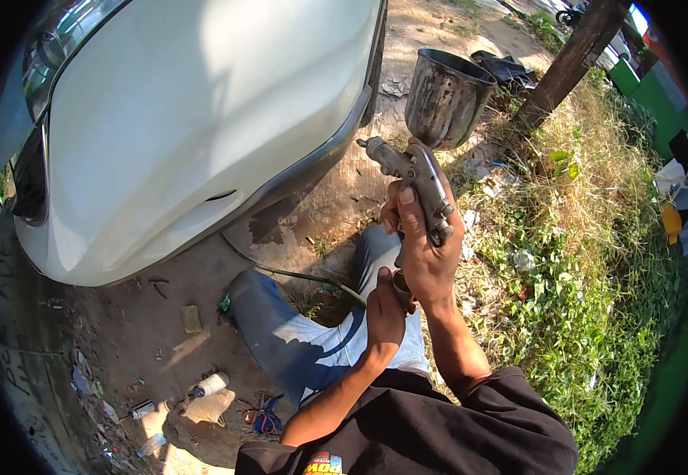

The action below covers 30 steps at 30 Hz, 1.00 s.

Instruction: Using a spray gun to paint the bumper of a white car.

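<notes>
My right fingers (411, 212) grip the spray gun (426, 176) at two o'clock, its metal cup (448, 103) already mounted; my left fingers (384, 286) curl round a fitting (402, 290) below. What's left, I can't tell. Pale vehicle (177, 134) looms at ten, hose (300, 275) crosses at eight, grass (573, 301) crowds four.

One wide fisheye view, from a camera worn on the person's head, looking steeply down and a little ahead over their own lap. The picture is upright: its left is the person's left. The black shirt (431, 431) spans part of the lower edge, close below the lens. The left hand (386, 317) and right hand (431, 265) are near, just right of center, above the jeans (280, 328). Farther out, a white vehicle (161, 142) fills the upper left and grass (573, 293) the right. Black surrounds the rounded view.
</notes>
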Each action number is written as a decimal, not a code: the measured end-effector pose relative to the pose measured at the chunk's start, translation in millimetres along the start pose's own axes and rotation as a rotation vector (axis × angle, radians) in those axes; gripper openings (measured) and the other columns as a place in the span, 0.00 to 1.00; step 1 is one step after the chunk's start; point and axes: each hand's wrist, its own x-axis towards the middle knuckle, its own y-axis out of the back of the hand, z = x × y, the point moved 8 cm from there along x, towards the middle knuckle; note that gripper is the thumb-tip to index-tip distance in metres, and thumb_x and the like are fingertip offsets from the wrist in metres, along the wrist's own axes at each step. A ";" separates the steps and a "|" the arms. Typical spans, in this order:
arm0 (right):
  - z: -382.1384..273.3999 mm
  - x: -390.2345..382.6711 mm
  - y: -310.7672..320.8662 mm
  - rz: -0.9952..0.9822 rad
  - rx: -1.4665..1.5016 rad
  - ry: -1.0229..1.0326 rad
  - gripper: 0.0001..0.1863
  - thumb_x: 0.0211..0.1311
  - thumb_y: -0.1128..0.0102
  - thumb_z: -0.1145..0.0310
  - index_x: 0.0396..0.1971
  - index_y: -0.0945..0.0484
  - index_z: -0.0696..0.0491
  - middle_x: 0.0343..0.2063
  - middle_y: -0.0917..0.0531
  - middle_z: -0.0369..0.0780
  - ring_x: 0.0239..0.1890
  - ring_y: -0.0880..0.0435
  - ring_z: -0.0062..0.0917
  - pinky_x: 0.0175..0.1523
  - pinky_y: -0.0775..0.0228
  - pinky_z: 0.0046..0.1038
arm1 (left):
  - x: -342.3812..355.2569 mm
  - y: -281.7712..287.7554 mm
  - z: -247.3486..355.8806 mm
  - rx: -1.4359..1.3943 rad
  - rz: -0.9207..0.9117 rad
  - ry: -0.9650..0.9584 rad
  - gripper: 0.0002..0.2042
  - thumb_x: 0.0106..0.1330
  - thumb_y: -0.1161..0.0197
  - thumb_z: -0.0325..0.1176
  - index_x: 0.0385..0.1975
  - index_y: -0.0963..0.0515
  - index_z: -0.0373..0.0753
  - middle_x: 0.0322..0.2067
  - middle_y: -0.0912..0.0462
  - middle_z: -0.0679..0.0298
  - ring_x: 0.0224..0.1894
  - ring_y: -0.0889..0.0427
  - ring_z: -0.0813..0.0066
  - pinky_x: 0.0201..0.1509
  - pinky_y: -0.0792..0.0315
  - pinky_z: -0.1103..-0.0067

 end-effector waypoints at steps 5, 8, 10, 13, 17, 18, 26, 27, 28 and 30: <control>-13.3 19.3 16.7 0.106 -0.073 0.091 0.23 0.81 0.43 0.69 0.69 0.30 0.60 0.33 0.19 0.37 0.29 0.25 0.18 0.35 0.31 0.23 | 17.3 -17.4 2.5 0.066 -0.091 -0.034 0.34 0.86 0.66 0.54 0.25 0.23 0.35 0.19 0.21 0.66 0.22 0.25 0.77 0.31 0.31 0.75; -17.1 18.7 16.9 0.088 -0.076 0.079 0.24 0.81 0.43 0.69 0.71 0.31 0.60 0.33 0.19 0.37 0.29 0.25 0.19 0.35 0.31 0.23 | 11.9 -21.9 6.7 0.077 -0.082 0.000 0.34 0.86 0.66 0.53 0.26 0.22 0.36 0.19 0.21 0.66 0.22 0.25 0.78 0.31 0.32 0.75; -18.6 12.7 10.9 0.083 -0.055 0.068 0.25 0.81 0.44 0.70 0.71 0.32 0.60 0.34 0.19 0.37 0.30 0.25 0.19 0.35 0.31 0.23 | 8.1 -16.8 2.5 0.054 -0.088 -0.015 0.33 0.86 0.66 0.53 0.25 0.22 0.36 0.19 0.21 0.66 0.21 0.25 0.78 0.31 0.32 0.76; -20.8 1.8 2.1 0.053 -0.034 0.043 0.26 0.81 0.44 0.70 0.73 0.34 0.61 0.35 0.21 0.37 0.30 0.26 0.19 0.35 0.31 0.24 | -3.2 -8.3 -3.7 -0.049 -0.021 0.070 0.33 0.87 0.67 0.52 0.25 0.23 0.37 0.19 0.22 0.67 0.21 0.27 0.79 0.30 0.33 0.77; -19.5 -12.9 -14.6 -0.006 -0.041 0.026 0.28 0.81 0.44 0.69 0.74 0.37 0.62 0.34 0.23 0.37 0.31 0.28 0.19 0.37 0.33 0.24 | -20.9 8.3 -0.1 -0.079 0.015 0.004 0.34 0.87 0.67 0.52 0.24 0.24 0.37 0.19 0.23 0.67 0.21 0.28 0.80 0.30 0.34 0.77; -18.0 -16.3 -18.4 -0.036 -0.028 0.012 0.29 0.80 0.42 0.69 0.75 0.35 0.58 0.35 0.20 0.35 0.32 0.26 0.16 0.38 0.31 0.21 | -25.4 12.7 1.1 -0.095 0.057 0.017 0.34 0.87 0.67 0.52 0.23 0.24 0.36 0.19 0.23 0.67 0.21 0.29 0.80 0.30 0.35 0.78; -27.5 -36.6 -41.7 -0.150 -0.215 0.001 0.29 0.78 0.40 0.71 0.74 0.33 0.56 0.57 0.15 0.45 0.47 0.17 0.20 0.53 0.24 0.25 | -55.4 30.9 9.7 0.014 0.122 -0.054 0.30 0.86 0.62 0.54 0.32 0.23 0.37 0.26 0.20 0.67 0.28 0.23 0.80 0.33 0.28 0.79; -29.3 -38.5 -46.8 -0.178 -0.245 0.024 0.28 0.78 0.40 0.71 0.74 0.32 0.57 0.61 0.17 0.47 0.48 0.16 0.21 0.54 0.24 0.25 | -59.2 26.6 12.4 0.010 0.121 -0.056 0.30 0.86 0.62 0.54 0.32 0.23 0.37 0.26 0.20 0.67 0.28 0.23 0.80 0.33 0.28 0.79; -29.1 -41.1 -52.8 -0.202 -0.175 0.003 0.28 0.77 0.40 0.72 0.73 0.32 0.58 0.64 0.18 0.48 0.51 0.15 0.22 0.56 0.25 0.25 | -64.6 30.1 11.3 -0.102 0.224 -0.004 0.28 0.86 0.62 0.54 0.34 0.24 0.37 0.28 0.20 0.67 0.29 0.23 0.81 0.34 0.28 0.80; -32.9 -44.7 -61.1 -0.258 -0.206 0.033 0.29 0.79 0.42 0.70 0.75 0.35 0.59 0.50 0.19 0.42 0.42 0.21 0.19 0.47 0.28 0.23 | -67.6 40.5 -2.2 -0.220 0.278 0.048 0.25 0.85 0.60 0.55 0.39 0.25 0.39 0.30 0.22 0.70 0.31 0.24 0.83 0.35 0.29 0.82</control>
